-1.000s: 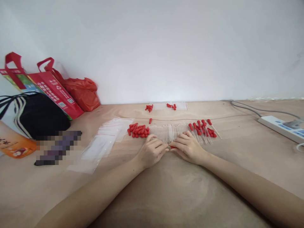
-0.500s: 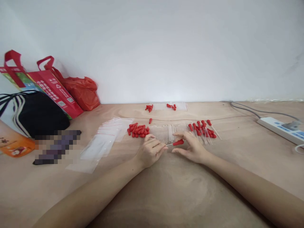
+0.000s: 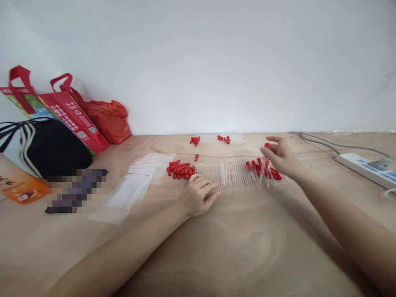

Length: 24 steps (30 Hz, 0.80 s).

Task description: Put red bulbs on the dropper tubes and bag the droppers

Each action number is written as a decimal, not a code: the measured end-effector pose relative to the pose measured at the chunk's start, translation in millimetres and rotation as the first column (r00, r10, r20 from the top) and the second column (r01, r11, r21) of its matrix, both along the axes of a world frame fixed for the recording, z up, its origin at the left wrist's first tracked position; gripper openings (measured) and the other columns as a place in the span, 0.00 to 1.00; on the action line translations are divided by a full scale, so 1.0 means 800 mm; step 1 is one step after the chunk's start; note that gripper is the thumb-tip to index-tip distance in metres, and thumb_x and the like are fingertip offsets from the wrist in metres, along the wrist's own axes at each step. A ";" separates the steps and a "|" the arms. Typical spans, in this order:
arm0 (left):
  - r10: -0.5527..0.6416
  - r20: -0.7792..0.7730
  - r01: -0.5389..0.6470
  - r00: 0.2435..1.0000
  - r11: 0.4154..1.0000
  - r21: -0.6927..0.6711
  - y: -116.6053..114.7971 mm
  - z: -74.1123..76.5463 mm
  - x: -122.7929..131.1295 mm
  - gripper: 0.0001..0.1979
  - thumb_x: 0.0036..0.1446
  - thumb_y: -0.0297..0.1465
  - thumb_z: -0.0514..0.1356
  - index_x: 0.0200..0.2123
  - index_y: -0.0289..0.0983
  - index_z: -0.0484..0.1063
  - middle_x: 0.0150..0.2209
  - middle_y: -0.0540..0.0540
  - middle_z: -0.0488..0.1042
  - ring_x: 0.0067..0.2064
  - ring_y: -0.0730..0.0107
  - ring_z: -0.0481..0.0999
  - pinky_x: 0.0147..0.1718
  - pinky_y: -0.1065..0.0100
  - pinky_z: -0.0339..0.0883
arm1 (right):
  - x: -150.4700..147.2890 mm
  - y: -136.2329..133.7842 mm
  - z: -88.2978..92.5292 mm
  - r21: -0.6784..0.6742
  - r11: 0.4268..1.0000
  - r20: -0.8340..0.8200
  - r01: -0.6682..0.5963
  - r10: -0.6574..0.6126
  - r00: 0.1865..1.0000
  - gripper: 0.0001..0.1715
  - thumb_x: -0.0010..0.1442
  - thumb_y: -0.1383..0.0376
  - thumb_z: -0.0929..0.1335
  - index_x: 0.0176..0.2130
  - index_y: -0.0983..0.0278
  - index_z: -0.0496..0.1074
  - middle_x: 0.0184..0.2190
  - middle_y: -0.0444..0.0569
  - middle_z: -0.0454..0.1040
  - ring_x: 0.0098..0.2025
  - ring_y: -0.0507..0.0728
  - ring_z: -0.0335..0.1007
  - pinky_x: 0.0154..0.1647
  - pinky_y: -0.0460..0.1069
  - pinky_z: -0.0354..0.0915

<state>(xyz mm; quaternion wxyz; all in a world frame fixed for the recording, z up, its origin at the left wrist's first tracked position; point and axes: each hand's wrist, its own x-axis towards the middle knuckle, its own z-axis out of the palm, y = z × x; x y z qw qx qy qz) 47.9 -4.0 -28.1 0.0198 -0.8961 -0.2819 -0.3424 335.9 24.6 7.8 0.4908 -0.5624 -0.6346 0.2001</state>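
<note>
My right hand (image 3: pixel 283 156) is raised at the right, its thumb and fingers closed on the red bulb of a glass dropper (image 3: pixel 267 145). The dropper's tube points down, slightly blurred, over a group of droppers with red bulbs (image 3: pixel 253 164). My left hand (image 3: pixel 199 196) lies on the table with its fingers a little apart and nothing between them. Just beyond it is a row of clear glass tubes (image 3: pixel 221 173) laid side by side. A heap of loose red rubber bulbs (image 3: pixel 180 169) sits at the row's left end.
A single red bulb (image 3: pixel 196 157) lies behind the row. Against the wall is a clear bag (image 3: pixel 206 139) with tubes and red bulbs about it. Flat zip bags (image 3: pixel 133 185) lie at left, near shopping bags (image 3: pixel 72 115) and a black bag (image 3: pixel 58 148). A power strip (image 3: pixel 368 171) is at right.
My right hand has moved right and up with the dropper, which has swung from lying level to hanging down. My left hand has let go of the dropper's tube and stayed in place.
</note>
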 end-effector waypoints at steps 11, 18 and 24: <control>0.009 -0.050 -0.010 0.999 0.999 -0.030 0.002 -0.001 0.001 0.08 0.55 0.32 0.54 0.31 0.37 0.71 0.28 0.49 0.74 0.31 0.71 0.69 0.43 0.61 0.53 | 0.080 0.030 -0.038 -0.208 0.933 0.674 0.292 -0.079 0.734 0.23 0.51 0.52 0.60 0.40 0.64 0.69 0.24 0.48 0.71 0.26 0.56 0.66 0.27 0.48 0.58; 0.002 -0.048 -0.003 0.999 0.999 -0.036 0.002 -0.002 0.001 0.07 0.55 0.32 0.54 0.31 0.37 0.71 0.28 0.50 0.73 0.31 0.72 0.70 0.43 0.62 0.53 | 0.083 0.031 -0.037 -0.263 0.912 0.670 0.315 -0.062 0.740 0.22 0.50 0.51 0.61 0.38 0.63 0.69 0.25 0.48 0.72 0.28 0.56 0.68 0.27 0.48 0.58; 0.016 -0.065 -0.018 0.998 0.999 -0.033 0.001 0.000 0.002 0.07 0.55 0.32 0.54 0.31 0.37 0.71 0.28 0.50 0.73 0.31 0.71 0.69 0.42 0.61 0.53 | 0.089 0.022 -0.016 -0.401 0.855 0.646 0.328 0.010 0.764 0.18 0.44 0.50 0.65 0.23 0.63 0.68 0.24 0.49 0.71 0.27 0.56 0.65 0.23 0.47 0.56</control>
